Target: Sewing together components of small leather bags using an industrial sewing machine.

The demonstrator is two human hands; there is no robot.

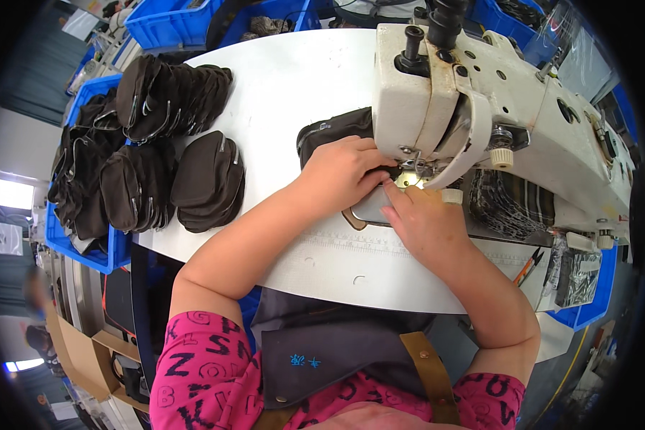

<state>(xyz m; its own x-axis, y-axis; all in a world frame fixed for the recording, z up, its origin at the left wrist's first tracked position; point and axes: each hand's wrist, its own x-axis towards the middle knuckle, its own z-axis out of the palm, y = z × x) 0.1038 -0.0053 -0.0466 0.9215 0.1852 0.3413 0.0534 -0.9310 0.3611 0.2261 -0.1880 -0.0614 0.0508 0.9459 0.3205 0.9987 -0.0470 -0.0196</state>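
Upper centre, beneath sewing machine (403,100): dark pouch (335,134), seemingly in process. Left hand (340,175): fingers slightly bent, resting on pouch; grip unclear. Right hand (428,223): fingers close together near needle area; hold indeterminable. Left: stacked pouches (206,179), finished or pending unclear.

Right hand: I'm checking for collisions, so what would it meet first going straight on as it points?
The right hand would probably meet the left hand first, though depth between them is unclear.
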